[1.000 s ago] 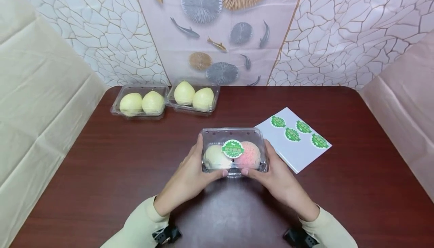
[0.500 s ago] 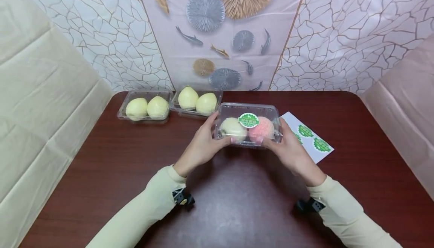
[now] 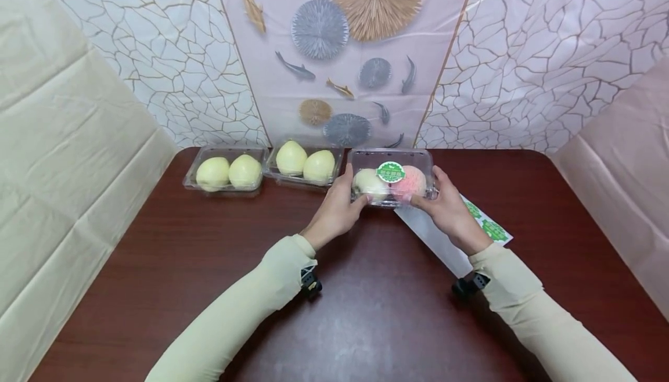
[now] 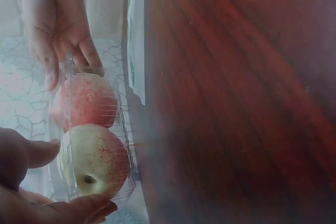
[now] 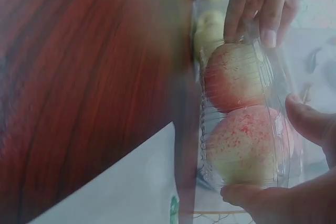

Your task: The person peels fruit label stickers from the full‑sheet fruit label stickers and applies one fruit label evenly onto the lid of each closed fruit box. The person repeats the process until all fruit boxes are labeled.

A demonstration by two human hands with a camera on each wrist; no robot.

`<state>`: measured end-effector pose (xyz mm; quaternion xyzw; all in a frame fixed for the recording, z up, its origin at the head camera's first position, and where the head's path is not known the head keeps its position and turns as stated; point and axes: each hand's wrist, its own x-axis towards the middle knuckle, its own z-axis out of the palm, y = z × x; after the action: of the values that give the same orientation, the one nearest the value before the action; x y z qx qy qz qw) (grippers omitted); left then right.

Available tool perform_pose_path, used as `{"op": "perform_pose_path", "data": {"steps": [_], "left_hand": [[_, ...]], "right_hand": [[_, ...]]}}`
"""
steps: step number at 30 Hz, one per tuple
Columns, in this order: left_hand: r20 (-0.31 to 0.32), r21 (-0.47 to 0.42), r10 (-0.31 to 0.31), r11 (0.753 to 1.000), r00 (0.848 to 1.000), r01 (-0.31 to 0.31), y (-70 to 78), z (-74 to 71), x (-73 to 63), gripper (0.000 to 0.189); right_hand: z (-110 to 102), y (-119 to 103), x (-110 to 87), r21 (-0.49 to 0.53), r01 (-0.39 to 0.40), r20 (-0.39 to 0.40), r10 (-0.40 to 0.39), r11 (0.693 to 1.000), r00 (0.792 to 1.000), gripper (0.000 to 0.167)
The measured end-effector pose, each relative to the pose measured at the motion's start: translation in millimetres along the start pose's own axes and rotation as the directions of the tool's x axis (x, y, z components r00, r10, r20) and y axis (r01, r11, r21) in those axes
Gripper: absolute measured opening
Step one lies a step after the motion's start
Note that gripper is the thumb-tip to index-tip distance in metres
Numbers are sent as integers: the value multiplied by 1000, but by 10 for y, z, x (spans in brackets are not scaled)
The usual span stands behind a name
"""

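A clear plastic clamshell box (image 3: 366, 156) holds two peaches, one pale (image 3: 370, 184) and one pink (image 3: 410, 182), side by side. A round green-and-white sticker (image 3: 391, 172) sits on its lid. My left hand (image 3: 337, 205) grips the box's left end, thumb on the near side. At the other end my right hand (image 3: 452, 211) grips it the same way. Both wrist views show the box between the two hands, with red-speckled peaches (image 4: 86, 100) behind the ribbed plastic. The box is close over the table's back edge, just right of a second fruit box (image 3: 305, 182).
That second box and a third clear box (image 3: 225, 187) stand along the back left, each with two pale yellow fruits. A white sheet of green stickers (image 3: 434, 240) lies on the dark wooden table (image 3: 183, 266), partly under my right hand. A patterned cloth (image 3: 292, 109) hangs behind.
Both hands have carried the peach box away from me toward the back edge and somewhat right, up beside the other boxes. The head view has shifted slightly. The grip stays the same.
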<state>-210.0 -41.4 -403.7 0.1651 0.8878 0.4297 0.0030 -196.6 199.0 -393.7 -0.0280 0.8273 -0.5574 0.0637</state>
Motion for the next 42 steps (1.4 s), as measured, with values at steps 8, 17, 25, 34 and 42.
{"op": "perform_pose_path", "data": {"steps": [8, 17, 25, 34, 42], "left_hand": [[14, 64, -78, 995, 997, 77, -23, 70, 112, 82], [-74, 223, -17, 974, 997, 33, -5, 115, 99, 78], [45, 549, 89, 830, 995, -99, 32, 117, 168, 91], [137, 682, 156, 701, 978, -208, 9, 209, 388, 82], [153, 773, 186, 590, 971, -235, 1, 199, 351, 69]], "right_hand": [[-64, 99, 188, 51, -50, -2, 50, 997, 999, 97], [-102, 148, 201, -62, 21, -46, -24, 998, 999, 95], [-98, 189, 269, 24, -16, -55, 18, 1000, 998, 88], [-195, 264, 320, 36, -62, -49, 64, 997, 997, 88], [-214, 253, 341, -74, -37, -16, 36, 997, 999, 87]]}}
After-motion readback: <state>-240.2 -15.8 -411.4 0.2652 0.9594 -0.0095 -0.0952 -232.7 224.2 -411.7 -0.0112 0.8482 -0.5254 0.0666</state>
